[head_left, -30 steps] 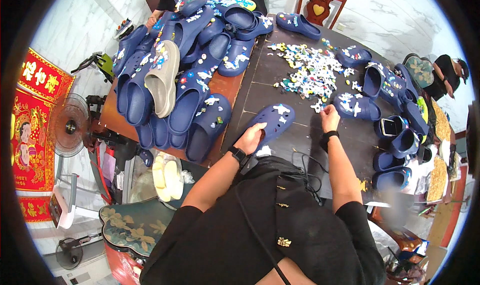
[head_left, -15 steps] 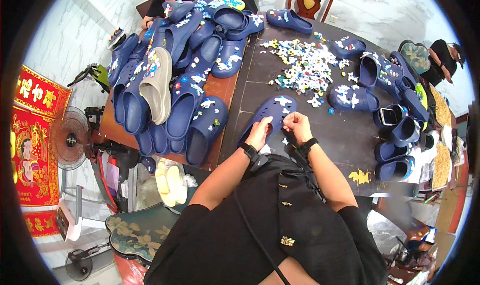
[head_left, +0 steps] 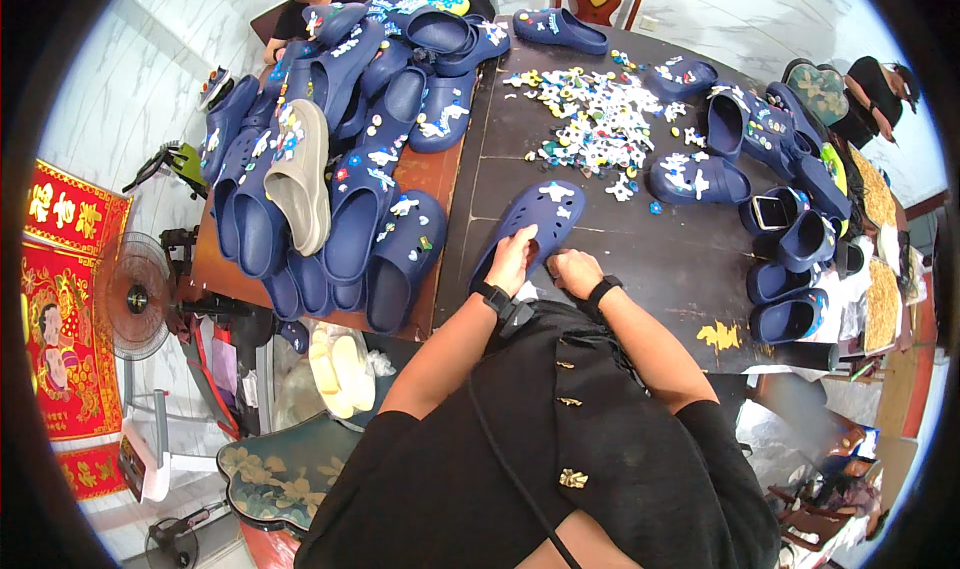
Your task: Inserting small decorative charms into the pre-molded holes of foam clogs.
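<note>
My left hand [head_left: 513, 259] grips a navy foam clog [head_left: 545, 227] by its side, with the toe pointing away from me. Two white charms [head_left: 556, 192] sit on the clog's toe. My right hand [head_left: 577, 272] is down at the tabletop beside the clog's heel side, fingers curled together; what they hold, if anything, is hidden. Beyond the clog spreads a heap of small white, yellow, blue and green shoe charms [head_left: 600, 119].
A tall pile of navy clogs [head_left: 385, 109] with one grey clog [head_left: 299, 184] fills the left. More navy clogs [head_left: 700, 179] line the right side of the dark table [head_left: 650, 279], one with a phone-like device [head_left: 769, 213] on it. Two other people sit beyond the table.
My right hand has come down from the clog's side to the tabletop nearer me. A second white charm now shows on the clog's toe. My left hand keeps its hold.
</note>
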Demonstrator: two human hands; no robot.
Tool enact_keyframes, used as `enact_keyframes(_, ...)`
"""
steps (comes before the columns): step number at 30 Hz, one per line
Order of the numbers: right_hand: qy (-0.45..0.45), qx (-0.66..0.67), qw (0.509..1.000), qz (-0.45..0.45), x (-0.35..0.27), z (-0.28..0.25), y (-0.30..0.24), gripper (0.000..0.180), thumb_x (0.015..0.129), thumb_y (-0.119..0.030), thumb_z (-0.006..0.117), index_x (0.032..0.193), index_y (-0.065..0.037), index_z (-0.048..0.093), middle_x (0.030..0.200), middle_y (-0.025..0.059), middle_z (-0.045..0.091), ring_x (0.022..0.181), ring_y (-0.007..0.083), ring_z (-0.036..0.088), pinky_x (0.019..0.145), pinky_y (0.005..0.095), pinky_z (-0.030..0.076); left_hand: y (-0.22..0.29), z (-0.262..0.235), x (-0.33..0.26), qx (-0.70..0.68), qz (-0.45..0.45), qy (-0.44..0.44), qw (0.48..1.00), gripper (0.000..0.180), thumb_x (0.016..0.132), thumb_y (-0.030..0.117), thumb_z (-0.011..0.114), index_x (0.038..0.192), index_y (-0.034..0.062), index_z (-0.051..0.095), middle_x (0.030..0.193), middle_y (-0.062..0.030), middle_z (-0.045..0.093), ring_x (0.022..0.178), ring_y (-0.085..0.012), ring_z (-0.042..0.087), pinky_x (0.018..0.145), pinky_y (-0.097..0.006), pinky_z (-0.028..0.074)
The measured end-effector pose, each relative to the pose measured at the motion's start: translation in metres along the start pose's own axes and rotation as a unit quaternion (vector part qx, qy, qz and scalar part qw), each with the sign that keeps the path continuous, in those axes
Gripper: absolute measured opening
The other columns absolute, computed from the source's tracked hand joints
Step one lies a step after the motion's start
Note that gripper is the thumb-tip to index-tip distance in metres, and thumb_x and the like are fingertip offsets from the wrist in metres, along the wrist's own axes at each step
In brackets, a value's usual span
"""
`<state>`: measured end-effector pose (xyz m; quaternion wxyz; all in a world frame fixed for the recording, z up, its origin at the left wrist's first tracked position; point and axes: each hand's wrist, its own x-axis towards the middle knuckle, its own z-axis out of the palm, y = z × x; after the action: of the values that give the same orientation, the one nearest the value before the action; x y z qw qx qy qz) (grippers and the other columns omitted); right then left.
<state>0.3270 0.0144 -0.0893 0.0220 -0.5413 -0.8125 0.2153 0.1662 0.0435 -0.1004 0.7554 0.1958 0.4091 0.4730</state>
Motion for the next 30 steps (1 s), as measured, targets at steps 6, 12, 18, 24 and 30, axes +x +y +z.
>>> enact_keyframes(6,0.174,0.277,0.942,0.07,-0.001,-0.02,0.014,0.019,0.064,0.002,0.073,0.079,-0.003,0.062,0.069,0.0088,0.062,0.066,0.0166,0.062,0.062,0.03,0.048,-0.008,-0.026,0.012,0.04,-0.019,-0.028,0.999,0.02,0.087,0.026,0.064,0.096,0.0072,0.061,0.091,-0.0022,0.064,0.085,-0.0116,0.059,0.08,-0.028,0.046)
enact_keyframes(12,0.173,0.678,0.703,0.127,-0.001,-0.034,0.019,0.006,0.084,0.001,0.063,0.085,-0.001,0.058,0.077,0.0086,0.066,0.064,0.0153,0.065,0.055,0.0237,0.05,-0.001,-0.005,0.003,0.005,-0.015,-0.039,0.999,0.024,0.088,0.028,0.062,0.097,0.0051,0.061,0.096,-0.0067,0.065,0.086,-0.0143,0.06,0.082,-0.03,0.046)
enact_keyframes(18,0.119,0.753,0.618,0.193,0.007,-0.032,0.002,0.012,0.089,-0.01,0.063,0.088,-0.002,0.055,0.082,0.0127,0.067,0.064,0.0183,0.067,0.053,0.0231,0.052,-0.004,-0.012,0.006,0.018,-0.019,-0.029,0.999,0.023,0.088,0.028,0.061,0.095,0.0063,0.06,0.089,-0.0032,0.062,0.085,-0.0128,0.057,0.081,-0.029,0.044)
enact_keyframes(24,0.053,0.718,0.666,0.197,0.015,-0.019,0.005,0.018,0.09,-0.02,0.063,0.084,-0.008,0.052,0.072,0.0097,0.066,0.053,0.0139,0.062,0.045,0.0226,0.046,-0.006,-0.016,0.008,0.014,-0.018,-0.039,0.999,0.02,0.088,0.029,0.061,0.092,0.0091,0.06,0.086,-0.0005,0.06,0.084,-0.0117,0.056,0.08,-0.028,0.043)
enact_keyframes(30,-0.039,0.711,0.654,0.255,0.018,-0.014,0.02,0.025,0.089,-0.028,0.064,0.079,-0.01,0.051,0.064,0.003,0.061,0.046,0.0095,0.052,0.041,0.0209,0.04,-0.002,-0.012,0.008,0.028,-0.045,-0.055,0.997,0.029,0.089,0.031,0.057,0.103,0.0055,0.059,0.097,-0.0025,0.061,0.092,-0.0132,0.056,0.087,-0.029,0.042)
